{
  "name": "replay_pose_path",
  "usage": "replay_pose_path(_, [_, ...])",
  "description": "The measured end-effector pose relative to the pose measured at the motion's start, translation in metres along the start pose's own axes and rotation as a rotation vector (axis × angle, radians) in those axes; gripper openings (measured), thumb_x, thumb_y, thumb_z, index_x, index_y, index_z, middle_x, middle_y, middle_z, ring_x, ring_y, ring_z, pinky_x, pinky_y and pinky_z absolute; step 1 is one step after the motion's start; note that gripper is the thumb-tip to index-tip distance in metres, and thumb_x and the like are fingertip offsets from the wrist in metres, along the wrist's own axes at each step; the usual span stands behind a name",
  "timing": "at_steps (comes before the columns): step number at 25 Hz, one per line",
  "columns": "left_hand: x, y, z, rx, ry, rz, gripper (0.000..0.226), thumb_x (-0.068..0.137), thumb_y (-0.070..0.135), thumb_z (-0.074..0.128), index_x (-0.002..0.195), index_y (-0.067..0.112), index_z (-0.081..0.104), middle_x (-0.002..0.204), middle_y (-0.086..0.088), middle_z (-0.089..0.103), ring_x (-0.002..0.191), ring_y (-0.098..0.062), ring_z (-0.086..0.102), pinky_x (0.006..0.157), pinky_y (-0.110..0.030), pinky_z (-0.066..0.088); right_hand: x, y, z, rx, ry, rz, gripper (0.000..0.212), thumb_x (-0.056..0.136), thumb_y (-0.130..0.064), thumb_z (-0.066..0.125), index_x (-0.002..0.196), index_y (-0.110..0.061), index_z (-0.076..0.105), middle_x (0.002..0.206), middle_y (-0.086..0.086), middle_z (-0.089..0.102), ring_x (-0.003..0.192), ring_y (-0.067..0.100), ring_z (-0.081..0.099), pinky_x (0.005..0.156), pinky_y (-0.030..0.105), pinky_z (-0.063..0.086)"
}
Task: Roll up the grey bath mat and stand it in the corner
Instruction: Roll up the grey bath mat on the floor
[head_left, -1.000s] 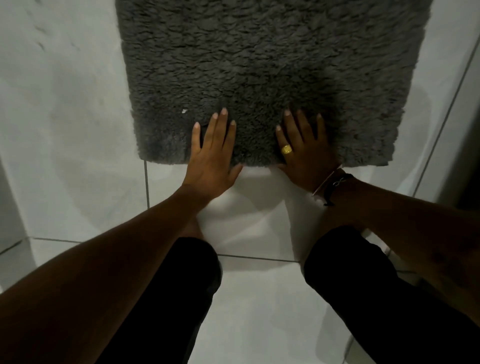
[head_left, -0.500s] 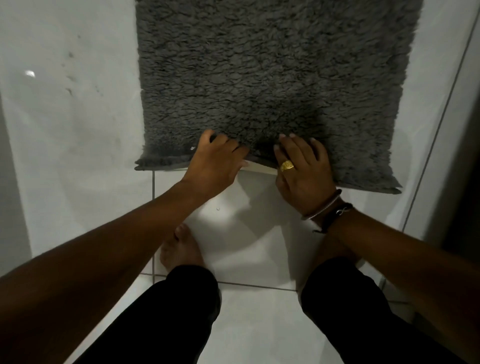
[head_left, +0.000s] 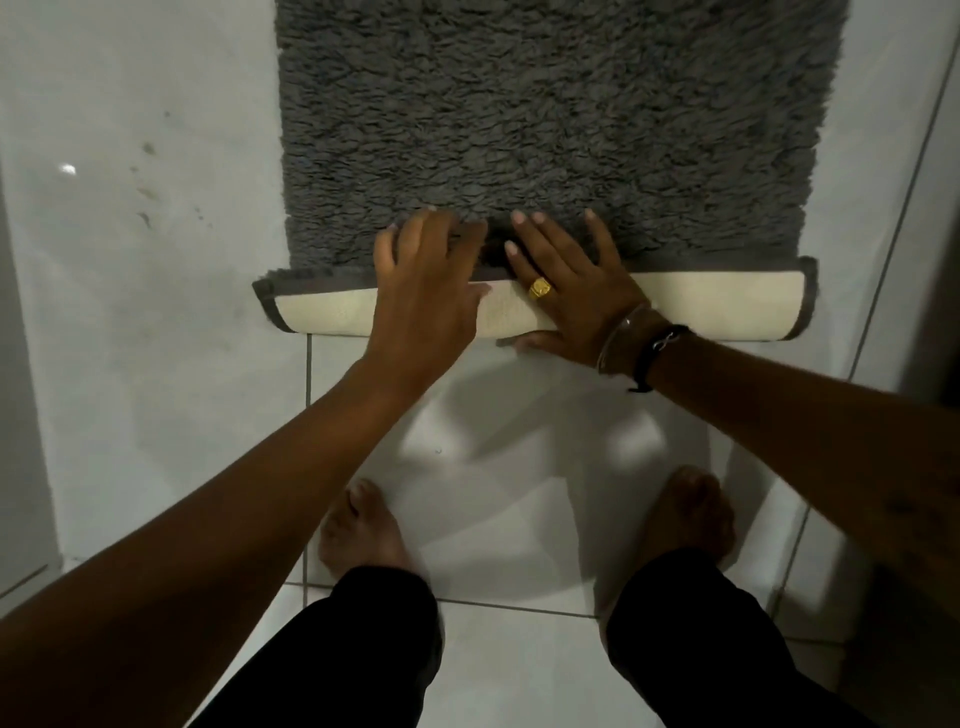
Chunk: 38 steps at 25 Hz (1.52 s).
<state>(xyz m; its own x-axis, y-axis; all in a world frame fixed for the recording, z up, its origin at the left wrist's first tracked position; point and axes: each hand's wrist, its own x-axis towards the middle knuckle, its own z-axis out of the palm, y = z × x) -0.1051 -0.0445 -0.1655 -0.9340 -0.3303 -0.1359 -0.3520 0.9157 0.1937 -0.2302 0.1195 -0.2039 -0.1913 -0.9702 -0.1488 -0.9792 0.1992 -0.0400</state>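
The grey shaggy bath mat (head_left: 561, 119) lies on the white tiled floor and runs out of view at the top. Its near edge is turned over into a low roll (head_left: 717, 304) that shows the cream underside. My left hand (head_left: 426, 280) lies over the roll left of centre, fingers curled onto the pile. My right hand (head_left: 566, 291), with a gold ring and wrist bands, presses on the roll right beside it, fingers spread forward and thumb under the roll's near side. Both hands hold the rolled edge.
My two bare feet (head_left: 363, 530) stand on the white tiles (head_left: 156, 364) just behind the roll, with black trouser legs below. A darker strip (head_left: 935, 260) runs down the right edge of the view. Small dark marks dot the floor at the left.
The mat's near edge, flat a second ago, has been lifted and turned over away from me into a first roll. Both hands moved forward with it, and the view pulled back so that my feet show.
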Motion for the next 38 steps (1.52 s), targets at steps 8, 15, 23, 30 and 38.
replay_pose_path(8, [0.008, -0.005, 0.021, 0.015, -0.031, 0.065, 0.061, 0.097, 0.043, 0.043, 0.142, 0.003, 0.048, 0.152, -0.022, 0.044, 0.143, -0.037, 0.036, 0.114, -0.062, 0.021, 0.041, 0.048, -0.031, 0.189, -0.214, 0.414, 0.132, 0.062, -0.092, 0.047, 0.154, -0.003, 0.016, 0.165, 0.016, 0.015, 0.151, 0.031, 0.018, 0.119, 0.062, 0.011])
replay_pose_path(15, [0.114, -0.016, -0.011, 0.117, -0.061, -0.066, 0.063, 0.104, 0.046, 0.02, 0.109, 0.007, 0.069, 0.108, -0.016, 0.072, 0.102, -0.034, 0.063, 0.099, -0.046, 0.039, 0.03, 0.001, -0.04, 0.251, 0.134, 0.472, 0.08, 0.093, -0.056, 0.043, 0.15, -0.001, 0.032, 0.159, 0.021, 0.03, 0.147, 0.035, 0.029, 0.115, 0.061, 0.021])
replay_pose_path(23, [0.133, -0.001, -0.035, 0.023, -0.08, 0.01, 0.063, 0.101, 0.045, 0.033, 0.151, 0.006, 0.033, 0.161, -0.022, 0.027, 0.149, -0.037, 0.021, 0.12, -0.056, 0.014, 0.133, 0.11, -0.063, 0.019, -0.132, 0.535, 0.079, 0.097, -0.064, 0.024, 0.151, -0.007, 0.03, 0.16, 0.017, 0.03, 0.147, 0.034, 0.03, 0.118, 0.064, 0.017])
replay_pose_path(30, [0.211, -0.021, -0.038, 0.011, 0.073, -0.041, 0.055, 0.1, 0.047, 0.042, 0.128, 0.003, 0.06, 0.127, -0.024, 0.064, 0.121, -0.038, 0.057, 0.108, -0.053, 0.037, 0.12, 0.092, -0.067, 0.19, 0.245, 0.938, 0.069, 0.097, -0.054, 0.041, 0.149, -0.011, 0.031, 0.161, 0.015, 0.027, 0.147, 0.031, 0.027, 0.116, 0.06, 0.02])
replay_pose_path(38, [0.3, -0.018, -0.074, 0.048, 0.017, -0.417, 0.058, 0.104, 0.044, 0.025, 0.131, 0.002, 0.056, 0.14, -0.021, 0.056, 0.133, -0.036, 0.047, 0.117, -0.052, 0.027, 0.164, 0.218, -0.075, 0.347, 0.037, 0.607, 0.079, 0.097, -0.057, 0.037, 0.155, -0.008, 0.018, 0.165, 0.017, 0.015, 0.152, 0.033, 0.016, 0.12, 0.06, 0.008])
